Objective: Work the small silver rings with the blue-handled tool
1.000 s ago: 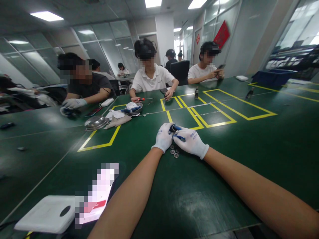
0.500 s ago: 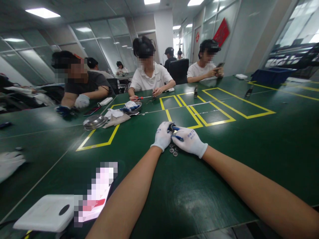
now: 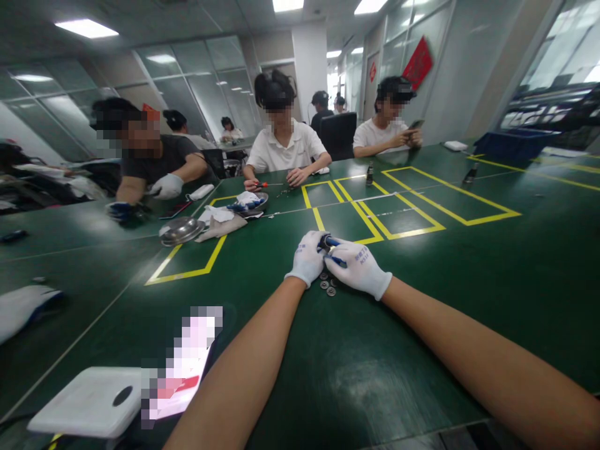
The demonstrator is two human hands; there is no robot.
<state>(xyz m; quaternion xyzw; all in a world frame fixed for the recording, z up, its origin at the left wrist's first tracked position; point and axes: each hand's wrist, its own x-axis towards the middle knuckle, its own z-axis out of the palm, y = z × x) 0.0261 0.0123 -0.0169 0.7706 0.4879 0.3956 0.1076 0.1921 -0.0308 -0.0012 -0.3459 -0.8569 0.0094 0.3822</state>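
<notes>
My left hand [image 3: 305,257], in a white glove with blue finger coating, is closed around a small dark cylindrical part [image 3: 324,241]. Its exact kind cannot be made out, since the gloves cover most of it. My right hand [image 3: 360,265], gloved alike, meets it from the right, fingers bent and pressed at the same part. Just below the hands, several small round metal gears [image 3: 331,291] lie on the green table [image 3: 356,375], some partly hidden by the gloves.
Yellow tape rectangles [image 3: 412,234] mark the table ahead. A metal bowl [image 3: 180,232] and cloths [image 3: 220,225] lie ahead left. Near me at left are a lit phone [image 3: 187,369] and a white box [image 3: 89,403]. Across the table, a person [image 3: 285,147] holds a screwdriver. Small dark upright objects [image 3: 370,174] stand farther off.
My hands stay together on the dark part with barely any movement. The view has shifted slightly. At the left, a co-worker's gloved hand has lifted a little, and another gloved hand reaches farther in.
</notes>
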